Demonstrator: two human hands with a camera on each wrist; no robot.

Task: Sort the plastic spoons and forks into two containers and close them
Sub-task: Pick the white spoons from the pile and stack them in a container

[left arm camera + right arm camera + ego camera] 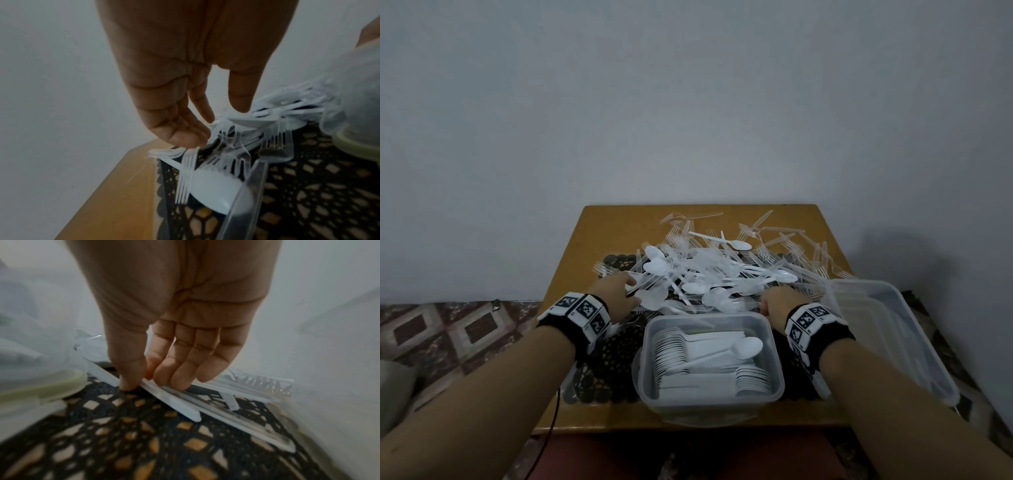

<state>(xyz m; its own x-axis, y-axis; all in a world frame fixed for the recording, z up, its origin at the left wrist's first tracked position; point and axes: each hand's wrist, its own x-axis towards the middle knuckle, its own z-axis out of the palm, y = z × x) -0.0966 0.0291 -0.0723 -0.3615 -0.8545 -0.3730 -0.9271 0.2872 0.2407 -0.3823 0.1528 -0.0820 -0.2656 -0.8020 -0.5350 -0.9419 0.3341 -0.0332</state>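
On the wooden table [571, 274], beyond the part-filled spoon container [710, 356], I'm pinching a spoon handle [174, 400] with my right hand [174, 321], left hand [185, 73] loosely open at the unsorted pile [715, 270], lids still off.

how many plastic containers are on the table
2: one near container at the table's front edge, between the forearms, holding stacked white spoons; one larger clear container at the right, overhanging the table edge. The cutlery pile may hide more.

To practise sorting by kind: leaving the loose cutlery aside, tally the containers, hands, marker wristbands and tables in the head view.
Containers: 2, spoon container, clear container
Hands: 2, left hand, right hand
Wristbands: 2, left wristband, right wristband
Table: 1
Total: 7
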